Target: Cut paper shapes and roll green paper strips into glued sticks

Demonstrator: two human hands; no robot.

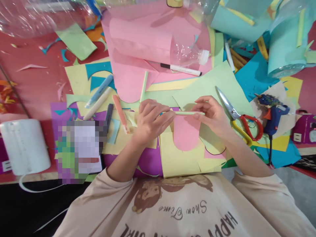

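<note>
A thin pale green paper roll (186,113) lies level between my two hands. My left hand (154,119) is closed over its left end, fingers bent and partly hiding it. At the other end, my right hand (209,113) pinches the roll between thumb and fingers. Just under the roll is a pink paper piece (187,133) with a rounded lower edge; whether it is joined to the roll I cannot tell. Below that lies a sheet of yellow paper (180,161). A second pale green paper roll (144,86) rests beyond my left hand.
Red-and-yellow-handled scissors (233,113) lie open at right, beside a blue glue gun (273,113). A pink-wrapped bottle (145,41) and a marker (182,69) lie ahead. Several pens, including an orange one (120,113), are at left, near a white device (26,146).
</note>
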